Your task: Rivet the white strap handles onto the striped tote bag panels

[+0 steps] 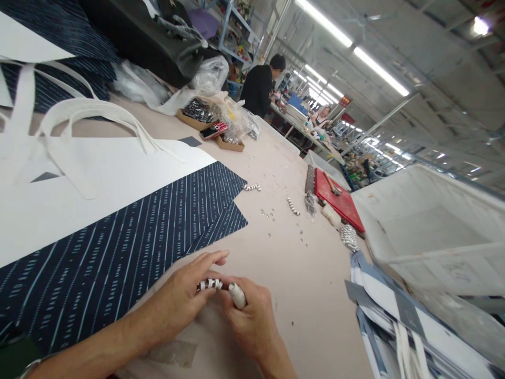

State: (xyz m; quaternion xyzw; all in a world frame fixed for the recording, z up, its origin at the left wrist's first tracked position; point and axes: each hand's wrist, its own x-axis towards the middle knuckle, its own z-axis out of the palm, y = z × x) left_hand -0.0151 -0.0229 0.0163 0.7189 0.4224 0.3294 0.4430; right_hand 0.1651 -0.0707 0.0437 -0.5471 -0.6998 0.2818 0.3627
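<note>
My left hand pinches a short black-and-white striped strip, low in the middle of the view. Close against the strip's right end is my right hand, its fingers curled. A white, wrapped-looking cylinder shows at the top of that fist; whether it is a tool handle or a covered finger, I cannot tell. Just beyond my hands lies dark blue fabric with white lettering. Two more striped pieces lie on the table, one curved at the fabric's corner, the other further right.
Small rings are scattered over the table. White straps and a white panel cover the left. A hammer rests on a red board. White bins stand at right; a person works behind.
</note>
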